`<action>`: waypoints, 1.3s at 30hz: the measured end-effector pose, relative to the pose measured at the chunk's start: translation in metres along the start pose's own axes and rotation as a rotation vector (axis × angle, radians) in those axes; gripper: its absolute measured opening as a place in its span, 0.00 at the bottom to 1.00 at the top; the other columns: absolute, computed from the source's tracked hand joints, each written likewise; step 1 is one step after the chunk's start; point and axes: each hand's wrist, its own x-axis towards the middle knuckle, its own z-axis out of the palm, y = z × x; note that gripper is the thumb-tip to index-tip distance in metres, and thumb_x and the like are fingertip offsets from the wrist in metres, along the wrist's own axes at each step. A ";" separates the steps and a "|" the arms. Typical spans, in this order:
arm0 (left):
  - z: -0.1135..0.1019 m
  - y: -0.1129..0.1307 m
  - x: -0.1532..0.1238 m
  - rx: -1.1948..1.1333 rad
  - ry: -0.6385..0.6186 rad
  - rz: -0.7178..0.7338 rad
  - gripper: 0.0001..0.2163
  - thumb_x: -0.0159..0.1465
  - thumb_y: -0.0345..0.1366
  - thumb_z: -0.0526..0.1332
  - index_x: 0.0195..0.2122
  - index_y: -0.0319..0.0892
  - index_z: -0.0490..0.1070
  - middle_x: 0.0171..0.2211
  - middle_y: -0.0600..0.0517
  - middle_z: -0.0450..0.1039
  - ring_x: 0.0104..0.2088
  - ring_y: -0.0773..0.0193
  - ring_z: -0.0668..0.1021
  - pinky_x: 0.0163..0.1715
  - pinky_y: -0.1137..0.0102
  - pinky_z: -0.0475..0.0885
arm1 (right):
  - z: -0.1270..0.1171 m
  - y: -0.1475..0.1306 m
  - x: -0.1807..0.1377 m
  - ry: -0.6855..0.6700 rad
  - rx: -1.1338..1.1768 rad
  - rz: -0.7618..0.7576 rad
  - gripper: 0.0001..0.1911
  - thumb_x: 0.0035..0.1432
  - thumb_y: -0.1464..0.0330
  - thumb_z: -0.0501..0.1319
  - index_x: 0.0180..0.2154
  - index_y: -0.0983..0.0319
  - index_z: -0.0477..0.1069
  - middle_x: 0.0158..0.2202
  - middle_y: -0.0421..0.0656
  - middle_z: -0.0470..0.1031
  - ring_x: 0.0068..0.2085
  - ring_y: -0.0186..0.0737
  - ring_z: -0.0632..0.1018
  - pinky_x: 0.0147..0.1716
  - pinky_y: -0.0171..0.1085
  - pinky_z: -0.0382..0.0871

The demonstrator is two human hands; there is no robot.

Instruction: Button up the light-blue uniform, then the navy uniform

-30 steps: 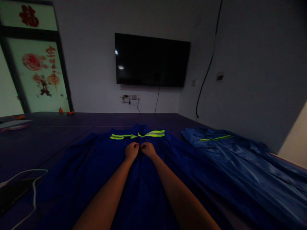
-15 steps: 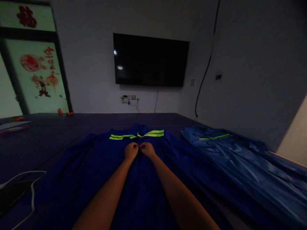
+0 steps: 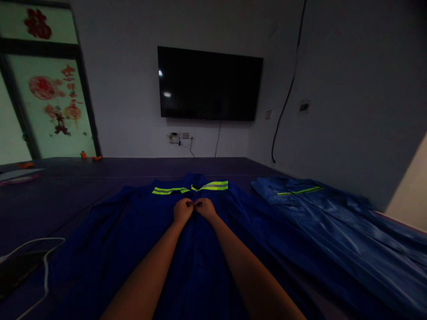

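Observation:
A dark blue work jacket (image 3: 147, 231) with yellow-green and grey reflective strips across the chest lies spread out in front of me, collar away from me. At its front edge, just below the strips, my left hand (image 3: 183, 210) is closed in a pinch on the jacket cloth. Close beside it, my right hand (image 3: 205, 208) pinches the other side of the front opening. The fingertips of both hands nearly meet. Whatever small part, such as a button, sits between them is hidden by the fingers and the dim light.
A second, lighter blue garment (image 3: 320, 213) with a yellow-green strip lies at the right by the wall. A white cable (image 3: 46, 266) and a dark flat object (image 3: 20, 271) are at the left front. Small orange objects (image 3: 84, 155) stand near the door. A television (image 3: 210, 84) hangs ahead.
My hands have drawn slightly closer together, fingertips now almost touching at the jacket's front. The garments stay where they were.

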 end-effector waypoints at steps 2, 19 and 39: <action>0.000 0.000 0.000 -0.003 -0.001 0.000 0.07 0.54 0.28 0.58 0.32 0.41 0.74 0.33 0.51 0.76 0.35 0.66 0.76 0.34 0.75 0.66 | 0.000 0.000 0.000 -0.002 0.003 0.001 0.11 0.43 0.76 0.57 0.28 0.60 0.76 0.30 0.40 0.78 0.33 0.37 0.77 0.34 0.30 0.68; -0.002 0.002 -0.001 0.015 0.000 0.000 0.07 0.55 0.28 0.57 0.32 0.41 0.73 0.33 0.51 0.76 0.35 0.66 0.76 0.34 0.75 0.66 | -0.002 -0.003 -0.002 0.007 0.003 0.000 0.10 0.44 0.76 0.58 0.27 0.60 0.76 0.30 0.40 0.78 0.33 0.36 0.77 0.32 0.29 0.68; -0.001 0.001 0.000 -0.038 -0.001 0.018 0.10 0.54 0.23 0.56 0.33 0.40 0.74 0.34 0.51 0.76 0.37 0.66 0.76 0.38 0.75 0.67 | -0.003 -0.004 -0.002 -0.006 0.021 0.016 0.11 0.43 0.77 0.57 0.26 0.60 0.76 0.29 0.39 0.78 0.31 0.35 0.77 0.31 0.29 0.68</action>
